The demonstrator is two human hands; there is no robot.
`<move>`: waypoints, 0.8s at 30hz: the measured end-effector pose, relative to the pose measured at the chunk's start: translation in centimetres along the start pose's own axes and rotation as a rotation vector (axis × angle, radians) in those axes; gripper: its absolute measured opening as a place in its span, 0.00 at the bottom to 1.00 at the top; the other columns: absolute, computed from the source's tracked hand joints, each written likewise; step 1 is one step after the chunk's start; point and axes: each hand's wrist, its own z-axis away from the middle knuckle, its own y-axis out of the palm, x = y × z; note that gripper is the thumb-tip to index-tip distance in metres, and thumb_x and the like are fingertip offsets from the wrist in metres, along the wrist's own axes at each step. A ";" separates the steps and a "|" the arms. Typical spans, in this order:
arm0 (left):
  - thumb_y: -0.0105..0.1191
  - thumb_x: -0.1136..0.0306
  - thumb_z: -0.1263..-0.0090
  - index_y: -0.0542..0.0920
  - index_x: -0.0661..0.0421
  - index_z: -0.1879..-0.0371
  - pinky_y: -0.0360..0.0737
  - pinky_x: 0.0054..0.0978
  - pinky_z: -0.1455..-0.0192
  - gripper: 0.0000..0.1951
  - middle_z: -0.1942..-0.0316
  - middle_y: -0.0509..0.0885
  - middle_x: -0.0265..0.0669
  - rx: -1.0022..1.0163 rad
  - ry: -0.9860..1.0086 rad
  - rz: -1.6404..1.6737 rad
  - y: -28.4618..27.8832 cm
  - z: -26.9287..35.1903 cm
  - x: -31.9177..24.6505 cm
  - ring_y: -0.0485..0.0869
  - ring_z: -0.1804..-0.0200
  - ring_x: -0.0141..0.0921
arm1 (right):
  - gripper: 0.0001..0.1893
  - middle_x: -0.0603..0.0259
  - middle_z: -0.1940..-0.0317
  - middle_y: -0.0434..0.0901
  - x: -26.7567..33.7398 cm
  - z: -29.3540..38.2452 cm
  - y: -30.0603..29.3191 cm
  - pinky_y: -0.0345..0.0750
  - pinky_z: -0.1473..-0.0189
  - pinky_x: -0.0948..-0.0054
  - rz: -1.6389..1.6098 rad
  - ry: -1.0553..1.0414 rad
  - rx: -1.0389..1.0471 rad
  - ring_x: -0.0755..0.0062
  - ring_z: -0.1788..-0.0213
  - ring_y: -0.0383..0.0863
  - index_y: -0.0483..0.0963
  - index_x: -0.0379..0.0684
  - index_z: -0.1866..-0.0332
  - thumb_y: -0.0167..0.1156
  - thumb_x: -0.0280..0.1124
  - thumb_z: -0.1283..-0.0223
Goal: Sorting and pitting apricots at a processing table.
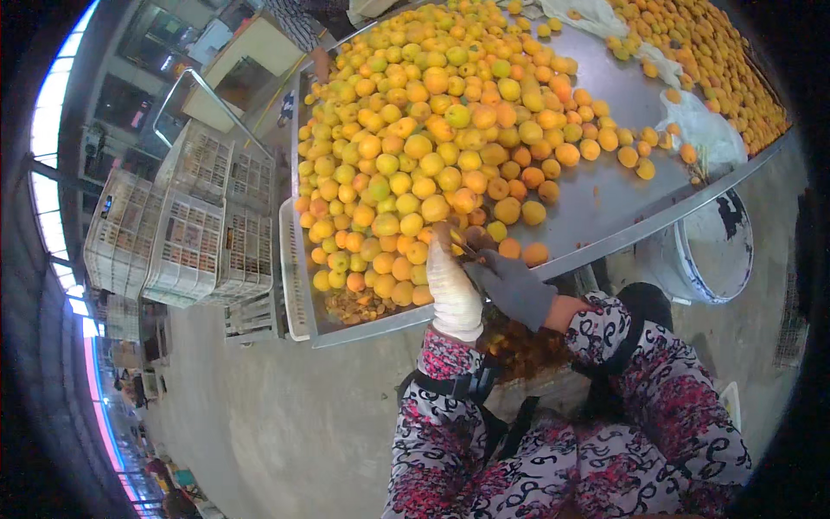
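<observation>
My left hand [454, 285], in a white glove with darkened fingertips, is at the near edge of a metal sorting table [603, 214]. A bit of yellow fruit, seemingly an apricot [456, 248], shows between its fingers. My right hand [515, 285], gloved in grey, meets the left at the fingertips. Something thin and dark lies between the two hands, too small to make out. Just beyond them rises a large heap of yellow-orange apricots [415, 146]. Cut pieces of fruit [360, 306] lie in the table's near left corner.
Stacked plastic crates [185, 240] stand left of the table beside a metal-handled cart [188, 71]. A white bucket [716, 253] is under the right edge. White plastic sheeting [703, 130] lies before another apricot heap [707, 52]. Another person's hand [320, 65] rests at the far left.
</observation>
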 end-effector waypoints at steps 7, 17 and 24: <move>0.42 0.52 0.29 0.70 0.58 0.48 0.75 0.28 0.54 0.22 0.57 0.77 0.38 -0.038 -0.152 0.174 -0.3 0.2 0.1 0.77 0.56 0.31 | 0.20 0.46 0.53 0.75 1.0 -0.4 -0.2 0.72 0.48 0.66 -0.566 0.318 0.093 0.52 0.52 0.76 0.68 0.37 0.45 0.49 0.40 0.35; 0.43 0.56 0.32 0.71 0.57 0.48 0.75 0.34 0.51 0.19 0.55 0.78 0.41 0.101 -0.200 0.319 -1.5 -0.8 -1.3 0.77 0.52 0.37 | 0.21 0.60 0.62 0.78 2.0 -1.2 -3.9 0.74 0.59 0.74 -0.616 0.420 0.203 0.75 0.60 0.77 0.72 0.38 0.49 0.51 0.45 0.37; 0.36 0.76 0.32 0.69 0.65 0.46 0.73 0.25 0.52 0.17 0.49 0.70 0.43 0.392 0.689 -1.136 -0.8 0.1 -0.1 0.74 0.52 0.31 | 0.26 0.61 0.74 0.79 -0.4 -2.2 -5.4 0.75 0.66 0.70 -0.499 0.299 -0.111 0.75 0.70 0.78 0.77 0.40 0.61 0.56 0.57 0.44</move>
